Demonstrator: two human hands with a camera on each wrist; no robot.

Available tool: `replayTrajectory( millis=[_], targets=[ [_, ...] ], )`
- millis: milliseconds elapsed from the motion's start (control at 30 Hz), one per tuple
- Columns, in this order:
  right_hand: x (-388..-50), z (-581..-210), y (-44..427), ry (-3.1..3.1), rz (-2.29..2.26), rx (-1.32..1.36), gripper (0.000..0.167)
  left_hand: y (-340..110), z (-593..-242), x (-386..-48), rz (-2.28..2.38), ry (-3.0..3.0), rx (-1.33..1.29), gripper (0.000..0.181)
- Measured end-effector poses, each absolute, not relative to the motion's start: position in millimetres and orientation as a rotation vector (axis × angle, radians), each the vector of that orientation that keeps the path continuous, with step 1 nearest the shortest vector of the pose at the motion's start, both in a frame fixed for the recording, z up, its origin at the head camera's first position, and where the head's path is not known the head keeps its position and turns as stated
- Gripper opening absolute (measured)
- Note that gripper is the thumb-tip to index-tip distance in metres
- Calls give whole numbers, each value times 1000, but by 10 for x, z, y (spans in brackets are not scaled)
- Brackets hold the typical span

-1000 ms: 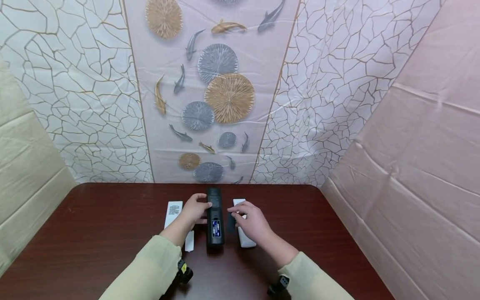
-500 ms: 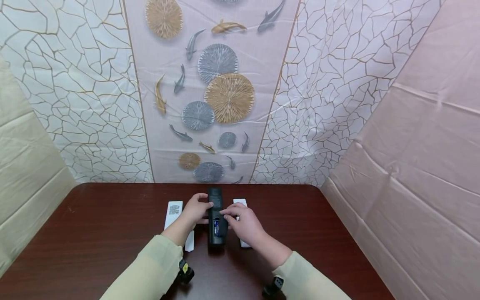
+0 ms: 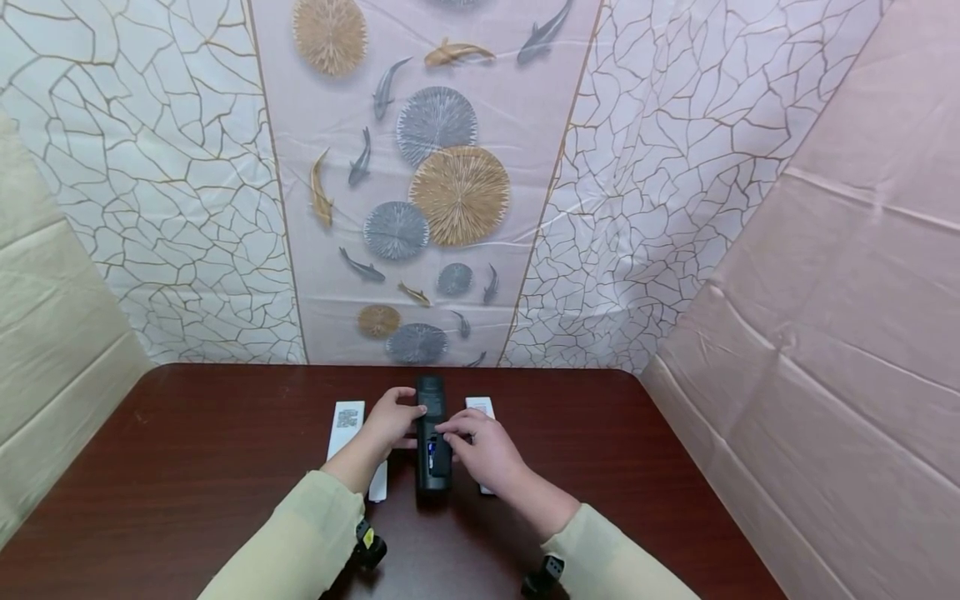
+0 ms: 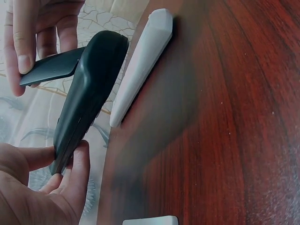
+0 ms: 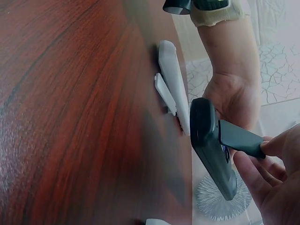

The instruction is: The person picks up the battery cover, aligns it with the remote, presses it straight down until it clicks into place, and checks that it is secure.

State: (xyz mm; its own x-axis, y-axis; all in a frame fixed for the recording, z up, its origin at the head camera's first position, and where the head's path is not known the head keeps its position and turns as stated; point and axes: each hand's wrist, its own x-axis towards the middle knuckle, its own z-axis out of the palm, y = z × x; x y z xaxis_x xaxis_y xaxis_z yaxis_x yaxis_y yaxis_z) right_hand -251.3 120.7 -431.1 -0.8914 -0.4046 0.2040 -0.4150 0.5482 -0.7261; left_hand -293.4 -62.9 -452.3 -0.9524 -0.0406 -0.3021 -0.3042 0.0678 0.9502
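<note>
A black remote control (image 3: pixel 431 402) is held up off the table by my left hand (image 3: pixel 386 423), its thumb and fingers gripping the far end from both sides. Inside its uncovered battery compartment shows a blue battery (image 3: pixel 431 454). My right hand (image 3: pixel 483 446) pinches one end of a black battery cover (image 4: pixel 52 68) between thumb and fingers. The cover's other end meets the lower end of the remote, and the cover stands tilted away from its back. Part of the compartment is hidden behind the cover in the head view.
On the dark red wooden table (image 3: pixel 247 467), a white remote (image 3: pixel 347 419) lies to the left, with a small white cover (image 5: pixel 165 93) beside it. Another white remote (image 3: pixel 480 405) lies under my right hand. Patterned cloth (image 3: pixel 420 167) hangs behind the table.
My right hand has moved left with the battery cover, from beside the black remote onto its lower end. The left hand and remote have shifted only slightly.
</note>
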Motion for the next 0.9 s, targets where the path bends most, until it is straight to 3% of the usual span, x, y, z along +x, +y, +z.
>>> replayTrajectory(
  millis=[900],
  targets=[
    [-2479,-4326,1176,-2828,1342,741,21,-621,-4520,-2889,1996,2126,-284,47]
  ],
)
